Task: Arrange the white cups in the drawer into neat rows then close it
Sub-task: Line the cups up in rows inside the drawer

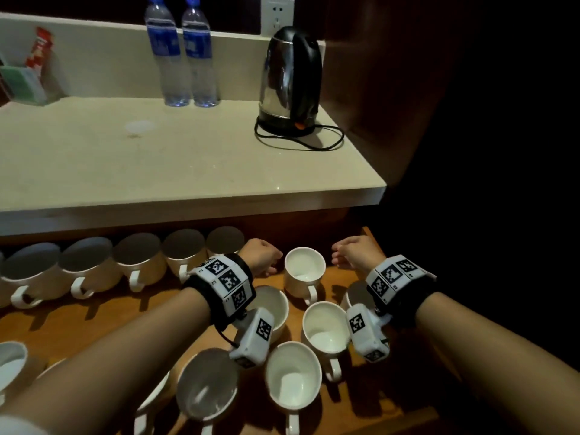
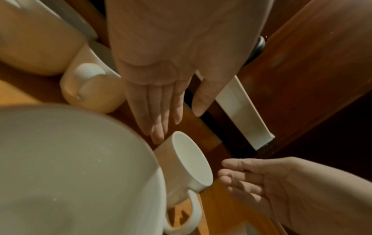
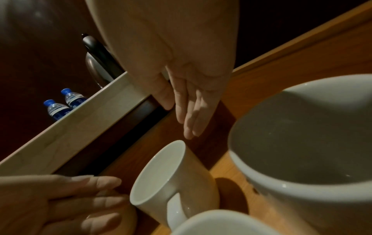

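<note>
Both hands have straight, relaxed fingers and hold nothing. The left hand (image 1: 262,255) and the right hand (image 1: 356,252) flank an upright white cup (image 1: 304,271) near the back of the open drawer (image 1: 373,390). The left fingertips (image 2: 158,135) are just beside its wall; whether they touch is unclear. A row of cups (image 1: 138,262) lines the back, with others scattered in front.

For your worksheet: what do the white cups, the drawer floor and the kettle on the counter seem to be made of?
White handled cup: likely glazed ceramic, with a glossy, thick rim. Orange-brown drawer floor: probably wood or wood veneer, showing grain and a soft sheen. Silver-and-black electric kettle: apparently polished metal body, mirror-like reflections, with black, probably plastic handle and base.
</note>
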